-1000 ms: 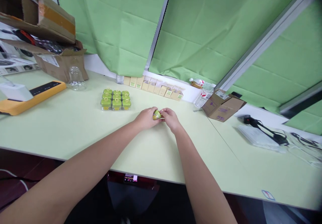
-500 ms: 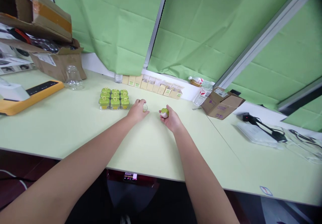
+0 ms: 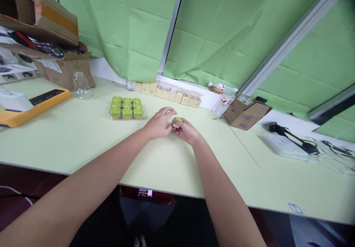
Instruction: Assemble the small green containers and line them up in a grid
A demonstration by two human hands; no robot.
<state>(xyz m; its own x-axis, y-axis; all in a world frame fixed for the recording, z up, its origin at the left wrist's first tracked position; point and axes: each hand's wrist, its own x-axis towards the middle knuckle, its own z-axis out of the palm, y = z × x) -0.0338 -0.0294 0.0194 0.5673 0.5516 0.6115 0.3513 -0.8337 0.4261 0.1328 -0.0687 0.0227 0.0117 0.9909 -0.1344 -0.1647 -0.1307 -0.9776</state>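
Observation:
My right hand (image 3: pixel 186 131) is closed round a small green-topped piece with a white lower part (image 3: pixel 176 122), held just above the table; its exact kind is hard to tell. Beside it, my left hand (image 3: pixel 160 123) is curved with fingers apart, the tips close to the piece. Whether they touch it I cannot tell. Left of my left hand stands a tight block of several small clear jars with green lids (image 3: pixel 127 112). A faint clear outline shows on the table behind my left hand, mostly hidden.
A row of small beige boxes (image 3: pixel 166 92) lines the wall. Plastic bottles (image 3: pixel 221 106) and a cardboard box (image 3: pixel 244 113) stand at the right, with a black cabled device (image 3: pixel 294 138) beyond. At the left are a clear bottle (image 3: pixel 81 86), a yellow-edged device (image 3: pixel 41 102) and cardboard boxes (image 3: pixel 65 67).
My left hand has left the clear round object it was at and moved right to the green-topped piece. My right hand has shifted slightly left with that piece.

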